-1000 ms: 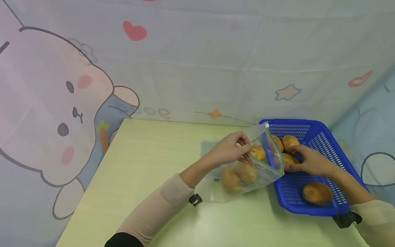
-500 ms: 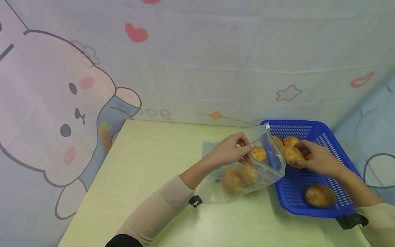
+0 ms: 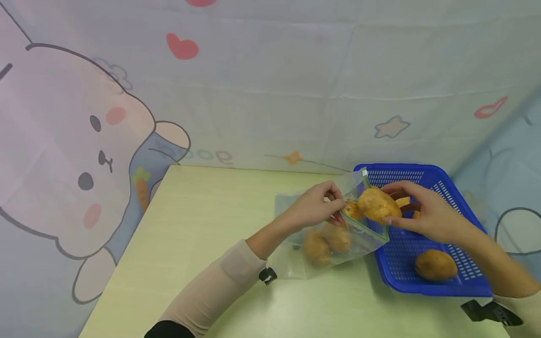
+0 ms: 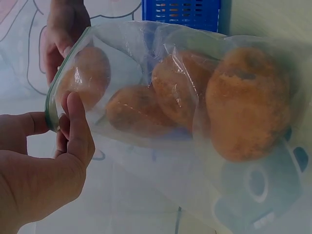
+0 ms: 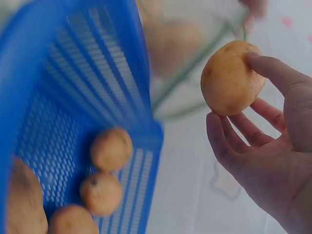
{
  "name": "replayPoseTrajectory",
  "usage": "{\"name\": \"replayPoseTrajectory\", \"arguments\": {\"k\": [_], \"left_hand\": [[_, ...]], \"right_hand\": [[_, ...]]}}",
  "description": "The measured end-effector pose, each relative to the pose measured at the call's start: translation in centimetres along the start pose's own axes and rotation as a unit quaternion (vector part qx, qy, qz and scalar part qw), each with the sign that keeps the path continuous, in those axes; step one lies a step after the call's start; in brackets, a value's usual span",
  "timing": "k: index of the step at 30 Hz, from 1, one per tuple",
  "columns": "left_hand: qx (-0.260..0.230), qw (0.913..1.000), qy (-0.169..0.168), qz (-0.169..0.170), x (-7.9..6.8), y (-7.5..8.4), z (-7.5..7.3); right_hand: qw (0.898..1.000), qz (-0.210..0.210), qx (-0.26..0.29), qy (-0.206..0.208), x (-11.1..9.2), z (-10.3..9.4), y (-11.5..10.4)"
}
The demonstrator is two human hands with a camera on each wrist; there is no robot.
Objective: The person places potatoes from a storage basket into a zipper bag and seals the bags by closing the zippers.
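Observation:
My left hand [image 3: 318, 203] pinches the green-edged rim of a clear zip bag [image 3: 291, 267], keeping its mouth apart toward the basket. Inside the bag lie several potatoes, among them a large potato [image 4: 247, 105] toward the bottom end. With thumb and fingers my right hand [image 3: 427, 211] grips a potato [image 3: 379, 205] right at the bag's mouth. The right wrist view shows that same potato [image 5: 231, 78] between thumb and fingertips, raised beside the basket's wall.
To the right stands a blue plastic basket [image 3: 456, 202] with slotted walls. More potatoes lie in it, one potato [image 3: 436, 265] at its near end. Everything rests on a pale yellow-green table [image 3: 203, 211], with a printed cloth [image 3: 270, 84] hanging behind.
My right hand has lifted a potato out of the basket and carried it left to the bag's mouth. The left hand and the bag have stayed in place.

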State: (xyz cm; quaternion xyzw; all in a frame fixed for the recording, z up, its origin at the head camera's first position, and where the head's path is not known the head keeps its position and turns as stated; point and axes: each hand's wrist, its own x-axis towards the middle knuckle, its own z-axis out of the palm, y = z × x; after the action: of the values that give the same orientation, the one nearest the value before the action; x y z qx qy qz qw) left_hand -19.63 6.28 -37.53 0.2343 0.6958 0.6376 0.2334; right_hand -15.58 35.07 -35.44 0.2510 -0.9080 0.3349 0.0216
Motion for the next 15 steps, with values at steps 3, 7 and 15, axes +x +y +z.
{"name": "replayPoseTrajectory", "arguments": {"k": [3, 7, 15], "left_hand": [[-0.001, 0.9999, 0.010, 0.002, 0.0, 0.1, 0.0], [0.000, 0.9999, 0.017, 0.003, 0.0, 0.3, -0.1], [-0.010, 0.9998, 0.018, 0.007, -0.2, 0.3, -0.3]], "right_hand": [[0.999, -0.041, 0.004, -0.026, 0.0, 1.1, -0.8], [0.998, -0.046, 0.006, -0.031, -0.2, 0.8, -1.2], [0.995, 0.054, -0.043, -0.072, -2.8, -1.7, 3.4]]}}
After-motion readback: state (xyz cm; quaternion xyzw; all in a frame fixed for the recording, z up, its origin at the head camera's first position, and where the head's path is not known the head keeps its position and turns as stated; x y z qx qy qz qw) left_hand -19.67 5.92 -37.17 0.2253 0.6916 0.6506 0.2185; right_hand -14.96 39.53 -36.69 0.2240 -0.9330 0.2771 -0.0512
